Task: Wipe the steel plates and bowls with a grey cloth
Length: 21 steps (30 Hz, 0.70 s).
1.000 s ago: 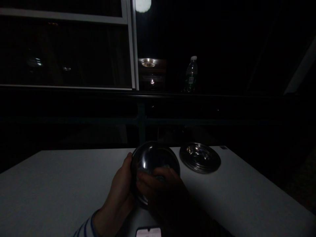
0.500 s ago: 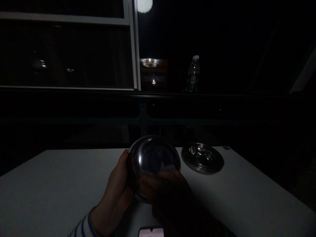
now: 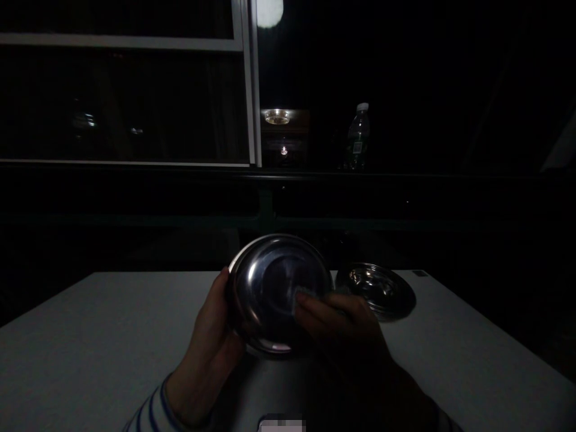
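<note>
A shiny metal bowl (image 3: 274,270) is held up over the table, its rounded underside turned toward me. My left hand (image 3: 216,330) grips it by the left rim, the palm and fingers partly hidden behind it. My right hand (image 3: 346,324), in deep shadow, presses a small pale cloth (image 3: 300,295) against the right part of the bowl's base. Only the cloth's edge shows past the fingertips, so whether it is a cloth or a scouring pad is hard to tell.
Several nested metal bowls (image 3: 382,291) stand at the back right of the white table (image 3: 135,336). A phone (image 3: 281,425) lies at the near edge. Behind the table, a plastic bottle (image 3: 359,135) stands on a ledge by the dark window (image 3: 126,108).
My right hand has slid right and slightly up across the bowl's underside with the cloth, uncovering more of the base. The bowl has risen a little, still in my left hand.
</note>
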### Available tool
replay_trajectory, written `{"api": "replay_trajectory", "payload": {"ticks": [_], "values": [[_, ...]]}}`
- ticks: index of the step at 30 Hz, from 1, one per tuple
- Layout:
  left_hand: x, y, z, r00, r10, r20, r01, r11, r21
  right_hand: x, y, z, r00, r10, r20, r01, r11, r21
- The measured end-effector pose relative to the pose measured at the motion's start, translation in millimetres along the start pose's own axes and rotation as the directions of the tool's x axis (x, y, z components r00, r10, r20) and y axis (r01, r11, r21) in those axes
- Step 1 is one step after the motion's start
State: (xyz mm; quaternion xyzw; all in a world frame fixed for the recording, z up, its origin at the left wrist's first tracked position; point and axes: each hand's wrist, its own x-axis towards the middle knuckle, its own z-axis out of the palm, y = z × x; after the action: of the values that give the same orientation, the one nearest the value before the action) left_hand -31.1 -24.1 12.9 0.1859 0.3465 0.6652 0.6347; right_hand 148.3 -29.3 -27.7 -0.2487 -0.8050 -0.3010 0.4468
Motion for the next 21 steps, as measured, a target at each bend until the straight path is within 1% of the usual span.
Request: {"api": "replay_trajectory", "payload": {"ticks": [2, 5, 8, 12, 14, 17, 19, 21], "values": [[0, 0, 0.2, 1.000, -0.012, 0.010, 0.012, 1.000, -0.014, -1, 5, -2, 1.000, -0.003, 0.016, 0.004, 1.000, -0.019], [-2, 0, 2.1, 1.000, -0.002, 0.002, 0.002, 1.000, 0.000, -1, 7, -3, 0.999, 0.031, 0.026, -0.031, 0.999, -0.018], [-3, -1, 3.5, 1.000, -0.007, -0.004, 0.007, 1.000, 0.028, 1, -4, 0, 0.998, 0.066, 0.007, -0.066, 0.998, 0.004], [-3, -4, 4.4, 1.000, -0.017, -0.019, 0.018, 0.998, 0.066, 5, -26, 3, 0.999, 0.040, 0.025, -0.041, 0.999, 0.036], [-3, -5, 4.9, 0.999, -0.023, -0.034, 0.025, 0.998, 0.055, 6, -29, 3, 0.999, 0.023, 0.040, -0.025, 0.998, 0.056], [-3, -6, 5.3, 0.998, -0.004, -0.068, 0.006, 0.999, 0.038, 6, -18, 2, 0.999, 0.018, 0.043, -0.020, 0.998, 0.053], [-4, -7, 5.4, 0.996, 0.025, -0.087, -0.020, 0.998, 0.059, 4, -7, 3, 0.997, 0.051, 0.065, -0.053, 0.998, 0.039], [-5, -8, 5.4, 0.994, 0.037, -0.106, -0.027, 0.995, 0.092, 2, -2, 5, 0.990, 0.102, 0.100, -0.105, 0.994, 0.025]]}}
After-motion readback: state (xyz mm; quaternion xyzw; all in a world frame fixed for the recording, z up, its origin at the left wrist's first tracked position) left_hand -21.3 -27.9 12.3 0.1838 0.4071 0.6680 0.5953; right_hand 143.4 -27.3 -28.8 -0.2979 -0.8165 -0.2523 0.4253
